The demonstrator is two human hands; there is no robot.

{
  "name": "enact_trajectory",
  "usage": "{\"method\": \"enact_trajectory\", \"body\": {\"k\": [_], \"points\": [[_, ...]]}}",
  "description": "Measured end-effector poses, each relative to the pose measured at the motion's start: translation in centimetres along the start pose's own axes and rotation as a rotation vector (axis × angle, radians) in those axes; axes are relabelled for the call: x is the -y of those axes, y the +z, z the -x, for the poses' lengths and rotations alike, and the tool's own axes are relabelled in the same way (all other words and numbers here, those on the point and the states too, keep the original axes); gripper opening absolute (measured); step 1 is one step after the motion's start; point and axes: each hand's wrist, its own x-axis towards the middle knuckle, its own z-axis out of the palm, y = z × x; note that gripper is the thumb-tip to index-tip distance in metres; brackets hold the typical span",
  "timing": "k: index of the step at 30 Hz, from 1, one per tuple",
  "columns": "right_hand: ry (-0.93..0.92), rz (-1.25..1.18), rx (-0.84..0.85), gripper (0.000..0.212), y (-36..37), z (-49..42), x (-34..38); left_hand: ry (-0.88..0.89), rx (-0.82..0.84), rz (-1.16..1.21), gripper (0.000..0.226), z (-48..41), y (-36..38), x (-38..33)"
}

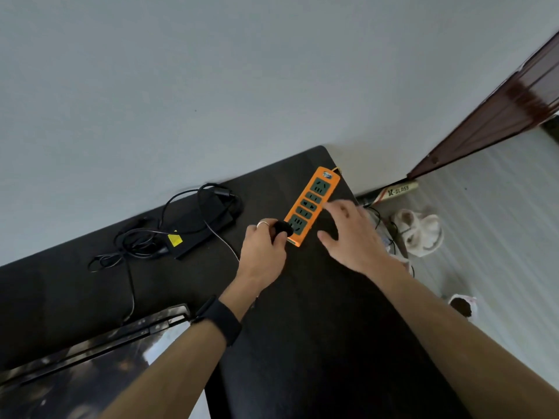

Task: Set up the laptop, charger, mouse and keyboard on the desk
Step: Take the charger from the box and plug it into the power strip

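An orange power strip (314,201) with green sockets lies near the far right corner of the black desk (317,328). My left hand (263,255) grips a black charger plug (282,228) held against the strip's nearest socket. To the right of the strip, my right hand (351,237) hovers with its fingers spread, the fingertips touching or close to the strip's side. The black charger brick (205,228) with a yellow label lies at the back of the desk among coiled black cables (136,240). A laptop (84,367) sits at the lower left, only partly in view.
A grey wall runs behind the desk. To the right, on the pale floor, lie white slippers (420,231), a bat-like stick (399,190) and a brown curtain (499,116). The desk's right edge drops off just past my right hand.
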Motion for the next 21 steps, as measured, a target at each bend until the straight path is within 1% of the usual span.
{"method": "enact_trajectory", "body": {"k": [2, 3, 5, 6, 8, 10, 12, 14, 17, 21], "points": [[-0.082, 0.192, 0.053, 0.088, -0.3, -3.3, -1.1, 0.045, 0.002, -0.126, 0.036, -0.6, -0.6, 0.0], [-0.125, 0.276, 0.099, 0.093, -0.4, -4.8, -1.5, 0.073, 0.012, -0.179, 0.037, -1.0, -0.9, 0.1], [-0.195, 0.405, 0.156, 0.091, -0.4, -6.6, -1.8, 0.139, 0.026, -0.306, 0.036, -1.5, -1.6, 0.4], [-0.215, 0.421, 0.163, 0.088, -0.2, -7.0, -1.7, 0.166, 0.025, -0.366, 0.035, -1.7, -2.0, 0.7], [-0.226, 0.373, 0.148, 0.085, 0.3, -7.1, -1.1, 0.195, 0.006, -0.400, 0.034, -2.1, -2.7, 1.2], [-0.214, 0.259, 0.119, 0.081, 1.3, -6.4, -0.9, 0.194, -0.020, -0.357, 0.032, -2.3, -3.4, 1.5], [-0.188, 0.148, 0.079, 0.078, 2.6, -5.1, -1.1, 0.203, -0.014, -0.351, 0.032, -2.7, -4.0, 1.7], [-0.157, 0.078, 0.033, 0.074, 4.0, -3.9, -1.5, 0.227, 0.010, -0.398, 0.034, -3.1, -4.7, 2.0], [-0.117, 0.037, -0.002, 0.072, 5.0, -3.0, -1.4, 0.242, 0.025, -0.418, 0.034, -3.6, -5.5, 2.4], [-0.109, 0.008, -0.019, 0.073, 5.4, -3.1, -1.5, 0.261, -0.005, -0.330, 0.032, -4.3, -5.1, 2.0]]}}
